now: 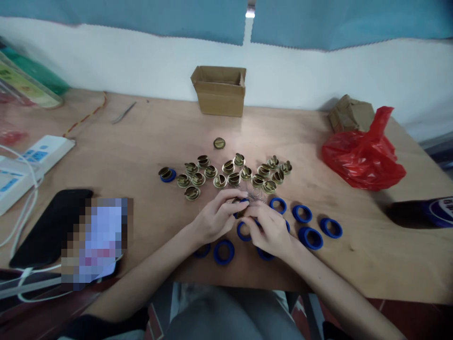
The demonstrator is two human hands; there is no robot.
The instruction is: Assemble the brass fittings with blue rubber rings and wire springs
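Observation:
My left hand [216, 216] is closed on a small brass part with a blue ring [240, 202], low in the middle of the table. Touching the same part from the right, my right hand [271, 229] has its fingers bent and pressed together. Both hands' fingers partly hide the held part. Just behind them is a little pile of thin metal wire rings [257, 194]. Several brass parts with upright flaps [220, 180] stand in a loose group beyond. Several blue rings [224, 251] lie around my hands. At the left, one brass part sits on a blue ring [167, 175].
An open cardboard box [222, 98] stands by the wall. On the right are a red plastic bag [363, 158], a crumpled brown package [350, 113] and a dark bottle [421, 213]. A black phone [51, 226], a blurred screen [101, 241] and a power strip [35, 158] occupy the left.

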